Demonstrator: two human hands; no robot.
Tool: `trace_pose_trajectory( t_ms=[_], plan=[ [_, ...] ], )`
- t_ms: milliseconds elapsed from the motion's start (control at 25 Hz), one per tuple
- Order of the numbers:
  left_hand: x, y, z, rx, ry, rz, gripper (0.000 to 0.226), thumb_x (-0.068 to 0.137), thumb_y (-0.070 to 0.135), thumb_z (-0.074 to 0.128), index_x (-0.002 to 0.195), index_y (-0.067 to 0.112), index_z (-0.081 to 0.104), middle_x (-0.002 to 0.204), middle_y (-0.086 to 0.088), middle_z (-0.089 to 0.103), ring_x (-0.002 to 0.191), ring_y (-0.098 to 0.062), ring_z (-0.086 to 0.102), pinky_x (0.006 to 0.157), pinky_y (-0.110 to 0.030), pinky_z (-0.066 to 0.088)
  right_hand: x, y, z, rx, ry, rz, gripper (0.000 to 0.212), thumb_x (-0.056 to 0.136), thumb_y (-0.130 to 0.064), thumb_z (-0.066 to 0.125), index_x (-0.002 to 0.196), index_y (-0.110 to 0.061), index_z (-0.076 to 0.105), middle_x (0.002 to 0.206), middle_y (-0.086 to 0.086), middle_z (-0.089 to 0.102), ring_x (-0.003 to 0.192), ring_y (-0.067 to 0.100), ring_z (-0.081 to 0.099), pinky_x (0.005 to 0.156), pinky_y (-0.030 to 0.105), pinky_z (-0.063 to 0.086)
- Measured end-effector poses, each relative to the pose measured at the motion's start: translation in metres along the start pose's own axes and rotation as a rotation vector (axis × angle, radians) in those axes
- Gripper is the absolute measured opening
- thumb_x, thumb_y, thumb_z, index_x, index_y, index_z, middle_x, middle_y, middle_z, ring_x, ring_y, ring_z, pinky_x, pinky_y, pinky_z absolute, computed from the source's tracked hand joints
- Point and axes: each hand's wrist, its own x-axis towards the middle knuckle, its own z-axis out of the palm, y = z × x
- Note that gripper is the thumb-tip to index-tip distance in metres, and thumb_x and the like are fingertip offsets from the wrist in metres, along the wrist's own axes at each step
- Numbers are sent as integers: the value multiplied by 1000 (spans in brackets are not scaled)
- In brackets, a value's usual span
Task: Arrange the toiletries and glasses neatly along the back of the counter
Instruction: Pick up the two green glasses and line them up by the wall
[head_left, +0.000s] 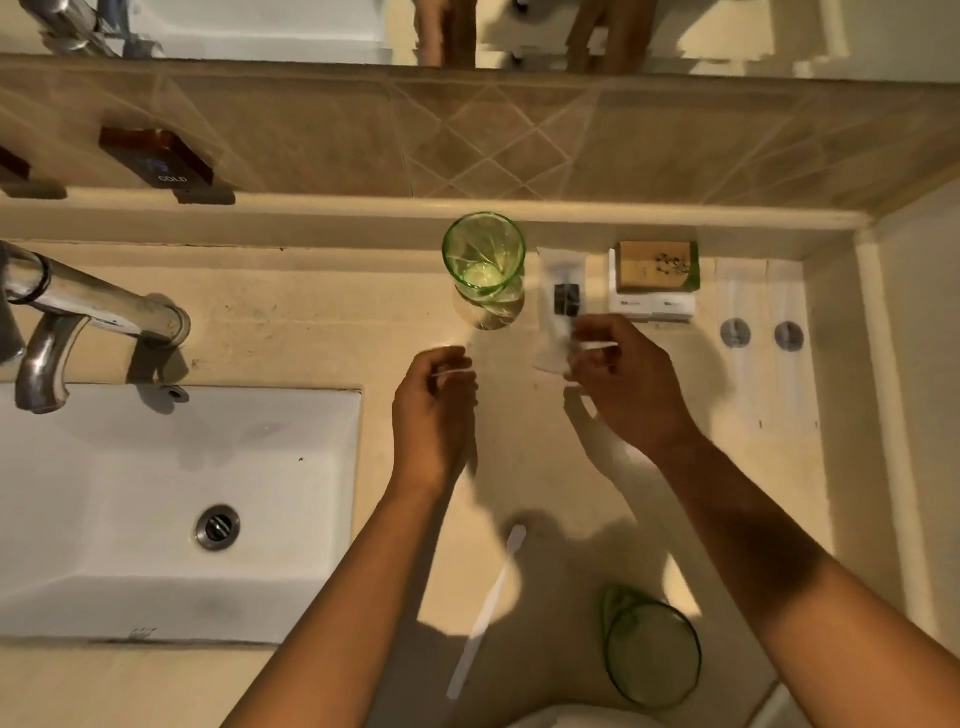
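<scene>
A green glass (484, 258) stands upright against the back ledge. To its right lies a clear plastic packet (560, 306) with a dark item inside, and my right hand (621, 384) pinches its near end. My left hand (435, 410) is curled beside it and holds a thin white strip (453, 372). Right of the packet sits a tan box (657, 266) on white boxes (652, 306). Two flat sachets (763, 343) lie at the far right. A second green glass (652, 652) stands near the front edge, with a white toothbrush (488, 608) left of it.
A white sink basin (171, 499) with a metal faucet (88, 312) fills the left side. A tiled backsplash and mirror rise behind the ledge. A brown holder marked COLD (156, 158) hangs on the tiles. A side wall (914, 364) bounds the counter on the right.
</scene>
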Motion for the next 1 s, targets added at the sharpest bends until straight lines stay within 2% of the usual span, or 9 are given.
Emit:
trace_pose_trajectory(
  t_ms=[40,120,240,360,480,560,760,880,1000],
  plan=[
    [-21,-4,-2,31,-38,-2,35,94,-8,46,101,18,68,98,-11,73,91,-37,70,81,-47,58,-15,12,-14,-37,-13,5,29,92,-8,61,117,-22,66,109,-4,72,92,9,70,79,23,59],
    [-58,-15,-4,86,-138,-21,41,89,-14,44,95,17,71,90,-12,74,87,-39,72,77,-44,58,-48,35,-40,-58,-29,9,22,92,-9,60,102,-26,70,97,-8,74,84,4,71,72,11,54],
    [-110,-44,-3,251,-317,10,46,85,-16,44,89,19,73,85,-7,77,81,-25,75,75,-35,58,-100,69,-71,-68,-44,38,24,92,-10,59,93,-31,71,86,-14,74,78,-1,71,67,7,50],
    [-148,-72,-5,464,-497,157,46,83,-16,47,106,13,73,102,1,76,92,-7,72,82,-21,55,-143,111,-84,-151,-109,94,36,92,0,54,99,-33,69,95,-8,74,85,6,71,76,21,56],
    [-176,-91,-3,509,-614,152,57,81,-15,54,126,19,62,124,2,66,112,-10,66,88,-24,57,-183,144,-81,-181,-243,154,58,83,15,55,122,-27,62,115,0,67,94,10,68,77,22,56],
    [-188,-94,-2,494,-631,129,67,80,-13,63,130,30,52,128,8,61,118,-12,64,90,-21,56,-202,154,-72,-167,-306,145,66,80,12,63,133,-27,55,121,-6,62,94,5,66,74,16,56],
    [-196,-88,2,483,-640,49,64,75,5,70,113,52,48,111,37,62,106,3,66,83,-22,59,-219,156,-54,-88,-237,91,67,76,-6,81,121,-45,49,113,-19,61,91,-3,65,70,12,54],
    [-195,-89,1,453,-610,5,53,73,13,74,112,42,53,112,28,65,110,-1,67,85,-26,60,-218,153,-53,-66,-221,77,64,76,-11,83,124,-39,50,115,-15,63,90,-2,66,72,13,55],
    [-183,-84,-7,379,-584,-25,59,76,-4,75,109,40,55,116,12,67,116,-17,67,84,-30,61,-210,143,-49,-31,-201,72,60,76,-12,84,121,-35,52,114,-14,65,90,0,67,73,15,56]
  ],
)
